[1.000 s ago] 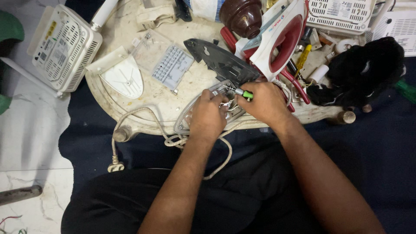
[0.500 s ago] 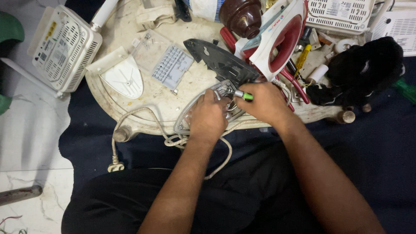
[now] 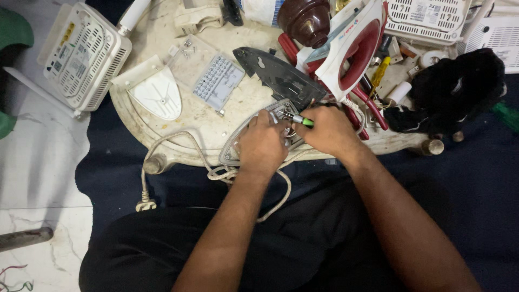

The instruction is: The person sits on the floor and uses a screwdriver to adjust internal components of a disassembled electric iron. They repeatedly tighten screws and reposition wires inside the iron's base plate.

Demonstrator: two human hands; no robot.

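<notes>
From the head view I see my left hand [image 3: 263, 141] pressing the opened iron base [image 3: 254, 138] at the bench [image 3: 178, 130] front edge; right hand [image 3: 331, 131], at three o'clock, pinches a green-handled screwdriver [image 3: 300, 120].

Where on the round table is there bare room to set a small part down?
The clearest bare patch of the cream round table lies between the white pointed plastic cover, the grey keypad panel and the pale cord. The right side is crowded: red-and-white iron body, red-handled pliers, black fuzzy cloth. Both hands, left hand and right hand, cover the metal soleplate.
</notes>
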